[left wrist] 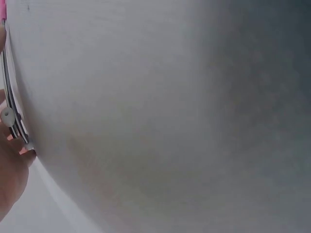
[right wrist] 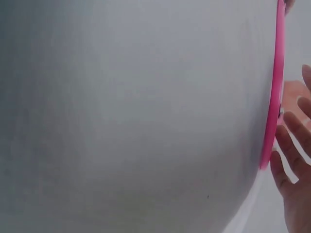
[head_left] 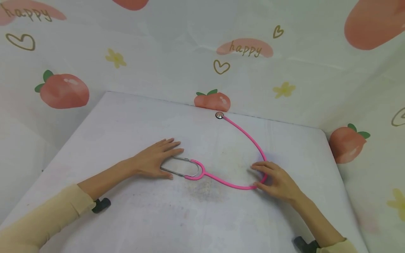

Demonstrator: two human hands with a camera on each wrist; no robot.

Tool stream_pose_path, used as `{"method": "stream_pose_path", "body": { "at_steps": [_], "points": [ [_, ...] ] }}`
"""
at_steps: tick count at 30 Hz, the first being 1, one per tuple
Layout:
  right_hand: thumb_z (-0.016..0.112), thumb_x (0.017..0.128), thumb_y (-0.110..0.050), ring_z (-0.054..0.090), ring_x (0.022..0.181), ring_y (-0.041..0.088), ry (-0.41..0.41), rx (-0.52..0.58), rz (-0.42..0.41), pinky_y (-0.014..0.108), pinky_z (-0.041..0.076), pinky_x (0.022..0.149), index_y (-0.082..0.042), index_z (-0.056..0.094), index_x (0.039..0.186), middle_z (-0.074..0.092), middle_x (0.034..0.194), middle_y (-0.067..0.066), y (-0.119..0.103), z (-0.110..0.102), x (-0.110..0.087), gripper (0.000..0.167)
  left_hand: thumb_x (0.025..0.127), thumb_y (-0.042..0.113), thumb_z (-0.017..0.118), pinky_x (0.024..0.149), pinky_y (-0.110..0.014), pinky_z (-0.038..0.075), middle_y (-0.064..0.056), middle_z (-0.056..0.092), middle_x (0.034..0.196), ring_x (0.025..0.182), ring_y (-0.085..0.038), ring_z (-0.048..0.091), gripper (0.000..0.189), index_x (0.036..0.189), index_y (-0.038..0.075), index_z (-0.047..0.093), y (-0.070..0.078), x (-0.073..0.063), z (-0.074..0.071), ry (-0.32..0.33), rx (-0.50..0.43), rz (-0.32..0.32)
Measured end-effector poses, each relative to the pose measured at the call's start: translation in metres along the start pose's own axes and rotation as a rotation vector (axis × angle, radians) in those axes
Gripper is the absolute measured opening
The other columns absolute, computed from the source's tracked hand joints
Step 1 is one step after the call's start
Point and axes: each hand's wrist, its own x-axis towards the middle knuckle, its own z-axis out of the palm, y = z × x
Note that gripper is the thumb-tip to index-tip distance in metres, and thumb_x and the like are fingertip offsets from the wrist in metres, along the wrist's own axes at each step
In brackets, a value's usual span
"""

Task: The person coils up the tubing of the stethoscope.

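Note:
A stethoscope with pink tubing [head_left: 226, 182] lies curved across the white table. Its round chest piece [head_left: 219, 115] is at the far edge, and its metal ear tubes [head_left: 181, 158] point left. Over the ear-tube end rests my left hand [head_left: 153, 158], palm down with fingers spread, covering the eartips in the head view. One pale eartip [left wrist: 8, 117] shows beside that hand in the left wrist view. My right hand [head_left: 278, 181] is at the tubing's right bend, thumb and fingers apart and loosely bent. In the right wrist view its fingers [right wrist: 291, 150] are extended right beside the pink tubing.
The white table [head_left: 142, 218] meets a hanging cloth [head_left: 164, 63] printed with peaches, hearts and flowers at the back and sides. Dark wrist devices [head_left: 102, 205] sit under both forearms. A greyish smudge marks the tabletop near the tubing's fork.

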Motion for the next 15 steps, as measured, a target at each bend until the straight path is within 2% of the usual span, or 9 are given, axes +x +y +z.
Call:
{"method": "stream_pose_path", "body": {
  "at_steps": [2, 4, 9, 15],
  "points": [
    [0.090, 0.066, -0.012, 0.060, 0.108, 0.018, -0.016, 0.030, 0.001, 0.010, 0.037, 0.098, -0.012, 0.071, 0.119, 0.065, 0.122, 0.000, -0.001, 0.002, 0.001, 0.056, 0.082, 0.066, 0.069, 0.121, -0.049, 0.014, -0.009, 0.030, 0.160, 0.150, -0.034, 0.018, 0.091, 0.154, 0.020, 0.038, 0.000, 0.000, 0.001, 0.019, 0.003, 0.014],
    [0.090, 0.067, -0.011, 0.061, 0.105, 0.016, -0.029, 0.073, -0.003, 0.011, 0.041, 0.094, -0.011, 0.072, 0.117, 0.065, 0.120, 0.001, -0.002, 0.004, 0.002, 0.053, 0.081, 0.065, 0.070, 0.120, -0.051, 0.016, -0.011, 0.033, 0.159, 0.149, -0.037, 0.021, 0.089, 0.152, 0.019, 0.041, -0.001, 0.000, 0.001, 0.045, 0.002, 0.030],
    [0.089, 0.071, -0.008, 0.063, 0.092, 0.014, -0.065, 0.179, -0.004, 0.020, 0.053, 0.076, -0.009, 0.072, 0.114, 0.067, 0.113, 0.001, -0.008, 0.010, 0.005, 0.046, 0.079, 0.060, 0.075, 0.119, -0.053, 0.019, -0.013, 0.038, 0.155, 0.147, -0.039, 0.025, 0.085, 0.147, 0.016, 0.049, -0.001, 0.001, 0.003, 0.102, -0.026, 0.057],
    [0.088, 0.073, -0.010, 0.060, 0.082, 0.011, -0.099, 0.235, 0.014, 0.022, 0.053, 0.068, -0.012, 0.074, 0.109, 0.068, 0.102, -0.004, -0.015, 0.017, 0.008, 0.038, 0.078, 0.056, 0.079, 0.120, -0.052, 0.018, -0.013, 0.041, 0.153, 0.146, -0.038, 0.027, 0.077, 0.140, 0.016, 0.056, -0.004, 0.002, 0.007, 0.141, -0.063, 0.064]
  ]
}}
